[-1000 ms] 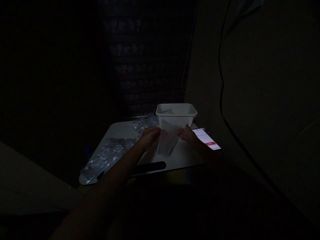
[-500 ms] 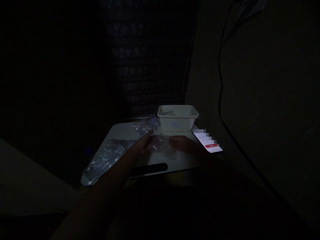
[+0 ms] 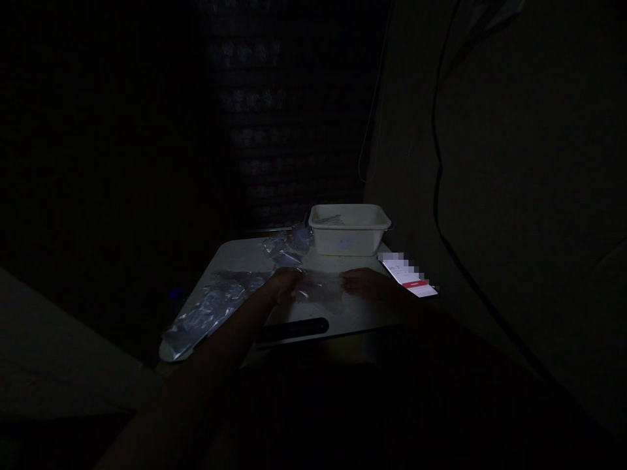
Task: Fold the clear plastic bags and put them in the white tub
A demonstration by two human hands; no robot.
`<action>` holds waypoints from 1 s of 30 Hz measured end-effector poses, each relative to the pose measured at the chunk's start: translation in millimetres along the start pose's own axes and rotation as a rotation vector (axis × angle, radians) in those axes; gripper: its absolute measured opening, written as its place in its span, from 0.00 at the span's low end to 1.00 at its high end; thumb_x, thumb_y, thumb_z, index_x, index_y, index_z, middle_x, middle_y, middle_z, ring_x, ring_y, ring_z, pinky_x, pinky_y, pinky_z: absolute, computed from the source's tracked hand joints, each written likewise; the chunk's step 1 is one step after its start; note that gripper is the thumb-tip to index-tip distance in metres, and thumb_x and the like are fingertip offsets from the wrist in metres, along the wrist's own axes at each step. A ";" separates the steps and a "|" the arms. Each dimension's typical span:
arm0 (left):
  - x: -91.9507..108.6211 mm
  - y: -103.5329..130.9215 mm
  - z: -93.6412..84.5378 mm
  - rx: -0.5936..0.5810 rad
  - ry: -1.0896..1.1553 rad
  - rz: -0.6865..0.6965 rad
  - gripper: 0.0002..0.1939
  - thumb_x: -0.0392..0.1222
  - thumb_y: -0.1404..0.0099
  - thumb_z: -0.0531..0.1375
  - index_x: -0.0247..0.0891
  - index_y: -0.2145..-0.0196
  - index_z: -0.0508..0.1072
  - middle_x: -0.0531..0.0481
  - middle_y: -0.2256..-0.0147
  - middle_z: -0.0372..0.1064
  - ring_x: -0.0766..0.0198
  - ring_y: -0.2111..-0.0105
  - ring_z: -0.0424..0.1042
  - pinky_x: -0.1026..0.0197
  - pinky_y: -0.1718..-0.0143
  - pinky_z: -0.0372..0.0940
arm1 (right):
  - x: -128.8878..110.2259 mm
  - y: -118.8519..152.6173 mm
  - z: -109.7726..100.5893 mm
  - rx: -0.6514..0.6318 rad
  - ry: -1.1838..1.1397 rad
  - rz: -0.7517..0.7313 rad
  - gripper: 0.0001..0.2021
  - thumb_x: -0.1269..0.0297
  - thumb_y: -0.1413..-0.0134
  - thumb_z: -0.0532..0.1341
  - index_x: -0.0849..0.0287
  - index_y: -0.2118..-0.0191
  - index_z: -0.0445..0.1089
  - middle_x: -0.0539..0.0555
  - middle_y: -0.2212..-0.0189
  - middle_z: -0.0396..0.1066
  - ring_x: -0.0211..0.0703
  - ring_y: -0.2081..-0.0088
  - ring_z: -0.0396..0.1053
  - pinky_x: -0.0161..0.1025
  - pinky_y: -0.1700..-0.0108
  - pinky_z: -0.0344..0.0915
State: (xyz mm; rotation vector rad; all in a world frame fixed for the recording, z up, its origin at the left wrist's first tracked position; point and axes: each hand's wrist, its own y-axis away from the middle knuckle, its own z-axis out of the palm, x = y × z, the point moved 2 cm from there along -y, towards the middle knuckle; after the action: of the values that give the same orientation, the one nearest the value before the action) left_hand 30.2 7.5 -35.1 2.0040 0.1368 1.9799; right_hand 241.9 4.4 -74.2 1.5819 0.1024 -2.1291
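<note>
Between my hands, a clear plastic bag is stretched low over the white board. My left hand is closed on the bag's left edge. On the other side, my right hand pinches its right edge. More crumpled clear plastic bags lie along the board's left side, and another small heap of plastic sits at the back. The scene is very dark, so the fingertips are hard to make out.
A white tub with thin packets inside stands at the board's back right. A lit phone lies at the right edge. The board has a dark handle slot at the front. A black cable hangs down the right wall.
My left hand's fingers have come down and closed more on the bag. My right hand has shifted slightly right, and the bag now looks flatter and wider between them.
</note>
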 end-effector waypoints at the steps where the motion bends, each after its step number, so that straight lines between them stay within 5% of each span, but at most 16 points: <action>1: -0.3 -0.1 -0.2 -0.006 -0.001 0.000 0.05 0.30 0.51 0.55 0.32 0.82 0.64 0.55 0.87 0.60 0.75 0.90 0.57 0.72 0.91 0.48 | 1.5 -1.5 0.6 0.013 -0.026 0.012 0.10 0.69 0.49 0.47 0.61 0.70 0.64 0.53 0.74 0.69 0.35 0.69 0.67 0.39 0.58 0.60; 8: 9.8 9.4 4.9 -0.089 0.174 -0.058 0.05 0.30 0.47 0.51 0.32 0.77 0.64 0.53 0.84 0.63 0.72 0.87 0.62 0.71 0.88 0.55 | -4.7 0.0 17.4 0.004 -0.175 0.311 0.20 0.52 0.50 0.46 0.66 0.72 0.64 0.57 0.74 0.70 0.39 0.70 0.68 0.38 0.63 0.64; 11: 12.6 13.0 7.0 -0.102 0.189 -0.077 0.06 0.29 0.46 0.50 0.32 0.78 0.63 0.53 0.85 0.63 0.72 0.87 0.62 0.72 0.88 0.55 | -10.1 0.0 20.3 -0.005 -0.207 0.256 0.18 0.53 0.51 0.49 0.65 0.70 0.64 0.56 0.75 0.70 0.38 0.71 0.68 0.37 0.66 0.64; 17: 8.4 9.6 5.3 -0.069 0.106 -0.036 0.07 0.29 0.47 0.51 0.32 0.81 0.62 0.55 0.87 0.60 0.73 0.89 0.60 0.73 0.90 0.52 | -10.2 -2.4 16.7 0.053 -0.146 0.035 0.04 0.75 0.54 0.53 0.63 0.72 0.63 0.53 0.75 0.70 0.34 0.72 0.68 0.34 0.66 0.65; 21: 10.1 11.1 5.2 -0.055 0.077 -0.015 0.08 0.29 0.47 0.51 0.33 0.81 0.63 0.57 0.89 0.58 0.76 0.91 0.55 0.74 0.93 0.47 | -9.5 -0.6 10.1 0.040 -0.038 0.001 0.03 0.74 0.56 0.56 0.63 0.72 0.65 0.54 0.74 0.70 0.37 0.71 0.68 0.37 0.65 0.65; 30: 14.9 17.6 9.6 -0.055 0.120 -0.046 0.10 0.23 0.50 0.51 0.33 0.77 0.67 0.55 0.84 0.64 0.75 0.85 0.62 0.73 0.83 0.60 | -13.7 -0.2 -1.6 -0.023 0.050 -0.076 0.11 0.74 0.56 0.54 0.61 0.63 0.65 0.51 0.73 0.69 0.34 0.72 0.67 0.34 0.68 0.64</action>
State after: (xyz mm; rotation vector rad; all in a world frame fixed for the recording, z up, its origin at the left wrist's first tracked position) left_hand 37.5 -6.3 -15.6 1.8326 0.1529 2.0526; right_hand 246.2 9.7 -62.2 1.6425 0.2061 -2.1382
